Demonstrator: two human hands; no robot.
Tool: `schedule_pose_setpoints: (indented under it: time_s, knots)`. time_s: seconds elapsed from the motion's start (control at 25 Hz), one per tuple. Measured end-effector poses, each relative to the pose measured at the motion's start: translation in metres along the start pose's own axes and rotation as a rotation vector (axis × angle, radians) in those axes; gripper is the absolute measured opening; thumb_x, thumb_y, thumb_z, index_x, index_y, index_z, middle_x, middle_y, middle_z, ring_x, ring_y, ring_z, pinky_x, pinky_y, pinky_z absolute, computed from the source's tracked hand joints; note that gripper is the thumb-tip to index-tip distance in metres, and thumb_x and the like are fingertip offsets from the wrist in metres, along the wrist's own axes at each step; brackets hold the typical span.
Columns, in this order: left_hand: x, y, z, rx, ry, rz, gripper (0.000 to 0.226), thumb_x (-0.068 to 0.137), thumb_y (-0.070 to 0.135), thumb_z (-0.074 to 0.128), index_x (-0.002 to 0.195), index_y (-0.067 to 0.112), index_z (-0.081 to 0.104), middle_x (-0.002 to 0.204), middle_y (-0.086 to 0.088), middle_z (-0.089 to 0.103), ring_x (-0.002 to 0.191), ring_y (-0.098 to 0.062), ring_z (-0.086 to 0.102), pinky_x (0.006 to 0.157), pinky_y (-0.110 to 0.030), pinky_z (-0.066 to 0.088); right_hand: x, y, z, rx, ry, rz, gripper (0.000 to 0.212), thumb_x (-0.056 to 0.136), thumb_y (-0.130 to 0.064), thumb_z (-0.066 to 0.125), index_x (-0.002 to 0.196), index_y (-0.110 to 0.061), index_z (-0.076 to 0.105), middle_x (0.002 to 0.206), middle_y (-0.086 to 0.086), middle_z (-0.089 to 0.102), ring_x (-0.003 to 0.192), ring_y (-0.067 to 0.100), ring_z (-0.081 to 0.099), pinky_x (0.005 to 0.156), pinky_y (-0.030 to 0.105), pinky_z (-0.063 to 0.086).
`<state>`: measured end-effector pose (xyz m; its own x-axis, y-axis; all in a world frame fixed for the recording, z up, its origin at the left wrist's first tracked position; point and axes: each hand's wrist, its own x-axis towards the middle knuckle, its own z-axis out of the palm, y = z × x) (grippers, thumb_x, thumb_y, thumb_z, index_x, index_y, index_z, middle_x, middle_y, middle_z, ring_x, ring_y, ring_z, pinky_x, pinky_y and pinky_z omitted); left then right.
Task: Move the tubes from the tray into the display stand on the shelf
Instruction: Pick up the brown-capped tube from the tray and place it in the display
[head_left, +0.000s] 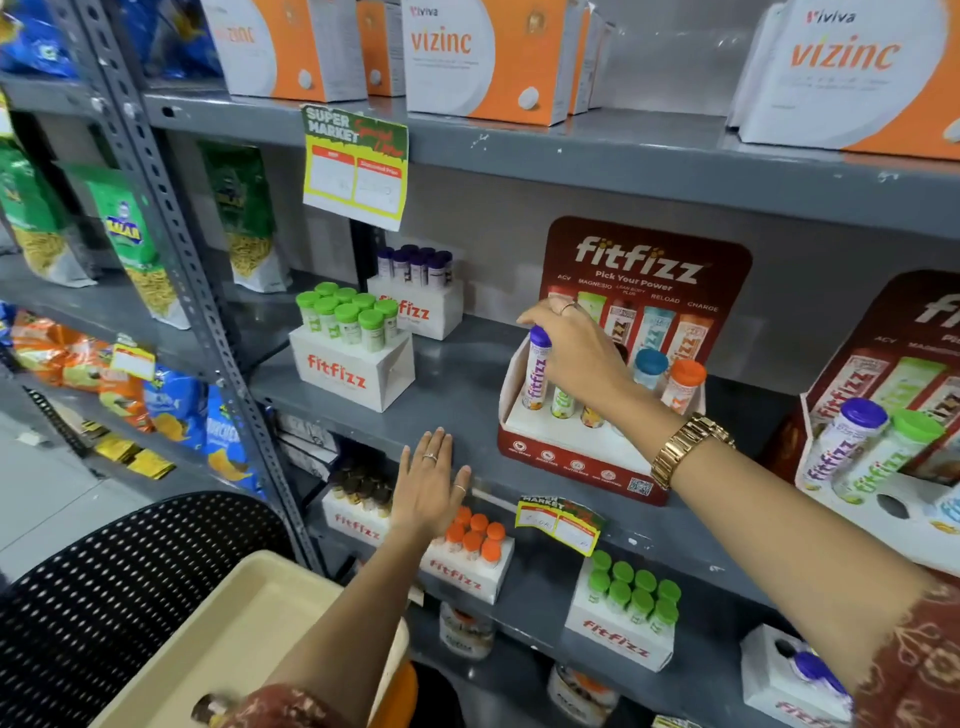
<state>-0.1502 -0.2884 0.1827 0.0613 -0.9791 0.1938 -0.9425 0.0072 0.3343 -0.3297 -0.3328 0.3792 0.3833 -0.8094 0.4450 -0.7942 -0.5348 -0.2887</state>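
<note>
A purple-capped tube (536, 373) is grasped at its cap by the right hand (571, 348) and stands upright in the leftmost slot of the red display stand (571, 457) on the grey shelf (457, 384). Teal- and orange-capped tubes (670, 376) are seated at 3 o'clock of it. The left hand (431, 483) is held flat with fingers spread, grasping nothing, at the shelf edge, at 8 o'clock of the stand. The cream tray (244, 644) lies at 7 o'clock, near the bottom edge
</note>
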Motion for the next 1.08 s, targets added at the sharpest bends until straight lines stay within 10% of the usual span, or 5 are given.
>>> schedule_pose_setpoints:
  time_s: [0.52, 1.08]
  knots:
    - [-0.199, -0.132, -0.012, 0.115, 0.0, -0.414, 0.051, 0.098, 0.024, 0.036, 0.143, 0.004, 0.022, 0.154, -0.014, 0.022, 0.142, -0.03, 0.019, 0.116, -0.045, 0.016, -0.089, -0.137, 0.187, 0.229, -0.335, -0.36, 0.036, 0.076, 0.006, 0.044, 0.104, -0.003, 0.064, 0.106, 0.018, 0.065, 0.097, 0.036, 0.059, 0.077, 0.04, 0.048]
    - [-0.34, -0.205, 0.067, 0.052, -0.264, -0.784, 0.059, 0.098, 0.034, 0.029, 0.146, 0.007, 0.006, 0.157, -0.011, 0.006, 0.144, -0.027, 0.006, 0.117, -0.043, 0.009, -0.214, -0.202, 0.34, 0.05, -1.014, -0.293, 0.031, 0.09, -0.031, 0.048, 0.11, -0.007, 0.05, 0.111, 0.016, 0.059, 0.098, 0.033, 0.058, 0.069, 0.032, 0.04]
